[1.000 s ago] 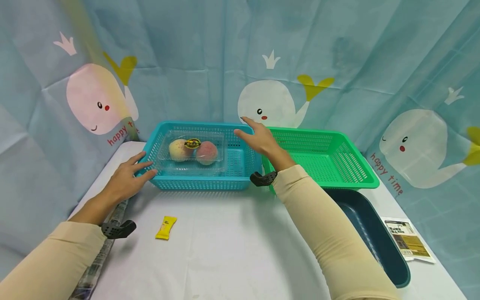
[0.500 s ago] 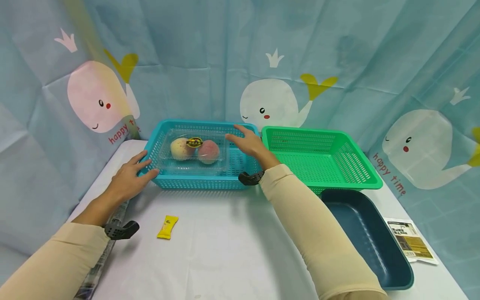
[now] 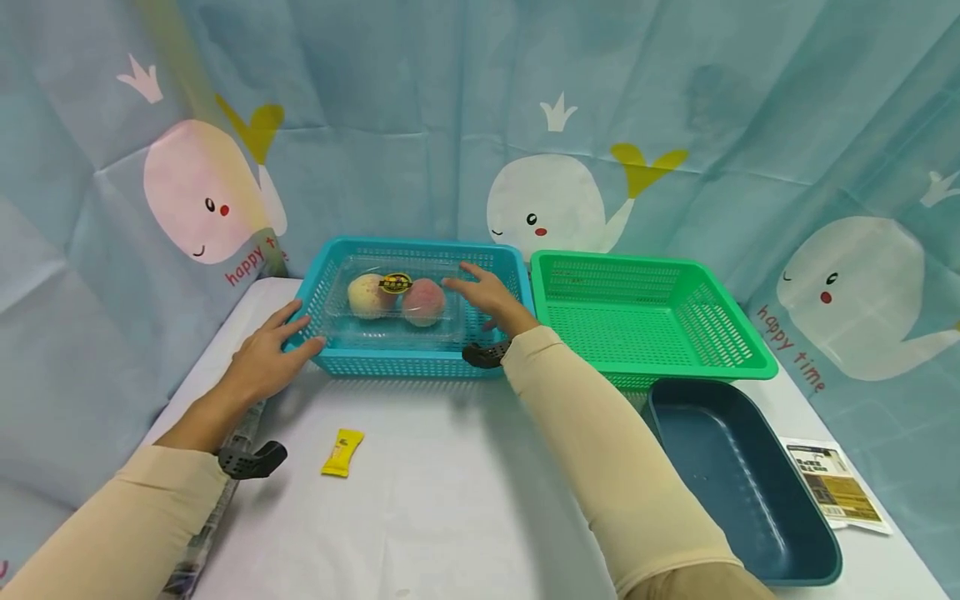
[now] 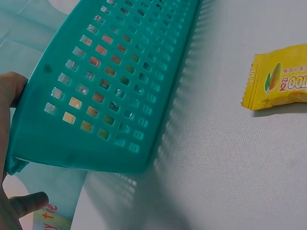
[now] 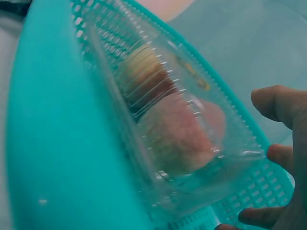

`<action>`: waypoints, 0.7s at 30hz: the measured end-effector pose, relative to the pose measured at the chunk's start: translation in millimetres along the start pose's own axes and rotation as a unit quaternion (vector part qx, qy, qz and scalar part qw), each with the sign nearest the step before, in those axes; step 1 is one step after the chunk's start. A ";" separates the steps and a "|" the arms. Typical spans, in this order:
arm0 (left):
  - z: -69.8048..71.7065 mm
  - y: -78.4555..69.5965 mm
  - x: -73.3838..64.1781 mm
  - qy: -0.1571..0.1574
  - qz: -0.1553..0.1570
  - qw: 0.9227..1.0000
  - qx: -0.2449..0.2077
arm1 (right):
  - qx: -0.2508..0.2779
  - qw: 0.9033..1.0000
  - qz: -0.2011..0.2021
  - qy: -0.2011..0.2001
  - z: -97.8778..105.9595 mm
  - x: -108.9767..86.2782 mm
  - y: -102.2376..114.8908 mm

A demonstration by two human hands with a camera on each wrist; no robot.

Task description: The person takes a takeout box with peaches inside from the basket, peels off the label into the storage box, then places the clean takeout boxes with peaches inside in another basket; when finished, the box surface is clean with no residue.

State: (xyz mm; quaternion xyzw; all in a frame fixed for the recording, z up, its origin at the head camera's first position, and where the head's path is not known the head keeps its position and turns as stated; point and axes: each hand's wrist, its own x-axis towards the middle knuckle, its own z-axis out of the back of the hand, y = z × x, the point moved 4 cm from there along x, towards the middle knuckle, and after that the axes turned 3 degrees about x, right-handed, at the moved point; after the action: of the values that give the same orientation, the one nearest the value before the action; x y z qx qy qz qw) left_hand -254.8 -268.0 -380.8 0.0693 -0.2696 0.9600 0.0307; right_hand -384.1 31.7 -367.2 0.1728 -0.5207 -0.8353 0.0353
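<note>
A clear plastic clamshell box (image 3: 360, 331) holding two peaches (image 3: 423, 302) lies in the blue plastic basket (image 3: 405, 364), a black and yellow label on its lid. My left hand (image 3: 262, 360) is at the basket's left end, fingers spread along the rim and thumb at the near corner. My right hand (image 3: 491, 300) reaches into the basket's right part, fingers spread and pointing toward the box's right end. In the right wrist view its fingertips (image 5: 280, 155) are right by the box's end, around nothing.
A green basket (image 3: 652, 367) adjoins on the right, with a dark blue tub (image 3: 750, 475) before it. A printed packet (image 3: 836, 483) lies far right. A yellow wrapped snack (image 3: 342, 452) lies on the white table (image 3: 420, 517). Something long and grey (image 3: 202, 533) lies beneath the left forearm.
My right hand has moved left and a little down, from over the blue basket's right rim to beside the box. My left hand has stayed at the left rim. The view shifts slightly.
</note>
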 end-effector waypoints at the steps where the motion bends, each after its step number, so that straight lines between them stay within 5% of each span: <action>1: -0.4 -0.1 -0.2 0.000 0.002 1.000 -0.001 | 0.002 1.000 -0.004 0.003 -2.2 1.1 -1.5; 13: -1.3 0.0 -0.8 -0.005 0.004 1.000 -0.008 | 0.026 0.999 -0.009 0.030 -18.6 5.1 -1.7; 21: -2.5 -2.1 -1.3 0.001 0.010 1.000 -0.009 | 0.065 0.998 -0.003 -0.011 -22.5 7.7 -2.1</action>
State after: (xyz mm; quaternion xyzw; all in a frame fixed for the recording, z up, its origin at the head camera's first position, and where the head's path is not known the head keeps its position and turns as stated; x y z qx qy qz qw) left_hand -253.6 -265.0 -382.0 0.0656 -0.2787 0.9579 0.0219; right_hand -383.8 11.5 -379.9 0.1676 -0.5735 -0.8017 0.0158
